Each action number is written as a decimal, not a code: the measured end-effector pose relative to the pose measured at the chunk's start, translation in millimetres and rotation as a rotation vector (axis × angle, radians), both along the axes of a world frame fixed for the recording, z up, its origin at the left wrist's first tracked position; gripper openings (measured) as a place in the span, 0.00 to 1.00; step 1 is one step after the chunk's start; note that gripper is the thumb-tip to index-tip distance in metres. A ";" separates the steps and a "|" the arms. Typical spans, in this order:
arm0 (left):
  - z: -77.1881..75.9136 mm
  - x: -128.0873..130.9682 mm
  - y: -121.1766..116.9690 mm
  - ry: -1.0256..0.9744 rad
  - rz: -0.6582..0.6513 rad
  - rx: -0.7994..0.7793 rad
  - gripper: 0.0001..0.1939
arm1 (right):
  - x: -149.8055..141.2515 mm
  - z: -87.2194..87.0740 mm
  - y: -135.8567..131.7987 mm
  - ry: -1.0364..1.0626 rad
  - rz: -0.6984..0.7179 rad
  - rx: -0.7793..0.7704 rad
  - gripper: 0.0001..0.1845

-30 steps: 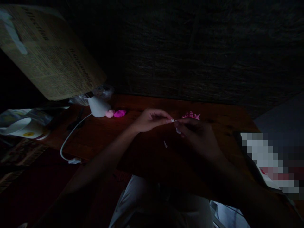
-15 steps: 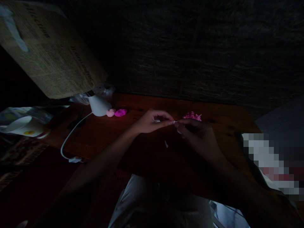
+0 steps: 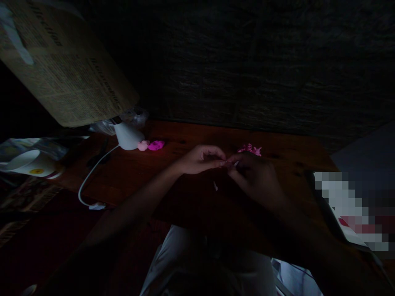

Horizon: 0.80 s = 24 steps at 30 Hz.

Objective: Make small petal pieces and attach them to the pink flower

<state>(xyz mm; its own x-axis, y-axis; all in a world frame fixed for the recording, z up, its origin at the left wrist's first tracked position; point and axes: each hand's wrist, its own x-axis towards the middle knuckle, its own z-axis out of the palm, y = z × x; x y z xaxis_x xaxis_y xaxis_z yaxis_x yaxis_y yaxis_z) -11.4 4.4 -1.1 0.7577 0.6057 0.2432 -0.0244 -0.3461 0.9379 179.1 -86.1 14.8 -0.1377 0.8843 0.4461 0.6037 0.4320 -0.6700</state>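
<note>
Above the wooden table, my left hand point(image 3: 199, 161) and my right hand point(image 3: 257, 172) meet fingertip to fingertip. Thumb and forefinger of each are pinched together on a small pale piece point(image 3: 236, 163), mostly covered by the fingers; its kind is too small and dark to tell. Below the hands lies a thin whitish sliver point(image 3: 215, 186). Just behind my right hand is a heap of pink crinkled bits point(image 3: 251, 149). Farther left, a light pink lump point(image 3: 143, 145) and a magenta lump point(image 3: 156, 145), both clay-like, lie side by side.
A lamp with a newsprint shade point(image 3: 77, 74) and white base point(image 3: 128, 136) stands at the left, its white cable point(image 3: 82, 185) hanging over the edge. Beyond are a paper cup point(image 3: 29, 164) and dark scissors point(image 3: 98, 156). A dark wall rises behind; a partly blurred flat object point(image 3: 333, 209) lies right.
My fingertips have shifted slightly on the pale piece, and the right hand's fingers now cover more of it. A white bit near my left palm no longer shows.
</note>
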 end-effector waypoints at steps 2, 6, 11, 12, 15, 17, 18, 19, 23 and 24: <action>0.4 -0.1 -0.2 0.013 -0.005 -0.008 0.14 | 0.9 0.3 1.7 -0.010 0.037 -0.034 0.06; 0.5 -1.5 2.6 0.045 0.033 -0.016 0.14 | 0.4 -0.1 2.0 0.037 0.059 -0.083 0.07; -2.1 -1.1 5.4 -0.021 0.028 -0.082 0.16 | 0.5 -2.6 0.9 0.182 0.036 -0.155 0.08; -2.6 -0.5 5.2 -0.034 0.025 -0.098 0.17 | 0.9 -3.4 1.2 0.207 0.032 -0.166 0.07; -3.2 1.6 3.7 -0.050 0.028 -0.131 0.18 | 2.5 -6.1 2.5 0.257 0.027 -0.171 0.08; -2.5 2.8 2.3 -0.056 0.035 -0.141 0.19 | 3.2 -7.7 3.2 0.286 0.031 -0.160 0.09; -2.0 3.1 1.6 -0.057 0.040 -0.144 0.19 | 3.4 -8.3 3.3 0.298 0.031 -0.151 0.09; -1.5 3.3 1.1 -0.058 0.044 -0.145 0.19 | 3.5 -8.8 3.3 0.306 0.028 -0.142 0.09; -0.4 2.8 1.0 -0.056 0.054 -0.149 0.16 | 3.3 -8.9 2.7 0.265 0.020 -0.118 0.10; -0.6 2.5 1.5 -0.059 0.056 -0.150 0.16 | 3.3 -8.7 2.5 0.235 0.020 -0.110 0.10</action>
<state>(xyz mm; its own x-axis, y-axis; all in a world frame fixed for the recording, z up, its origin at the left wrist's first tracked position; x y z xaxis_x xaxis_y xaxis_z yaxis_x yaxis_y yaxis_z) -8.9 5.9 -1.7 0.7088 0.6795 0.1895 -0.0650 -0.2046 0.9767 182.3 -83.5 6.1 -0.0592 0.9275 0.3690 0.4178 0.3588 -0.8347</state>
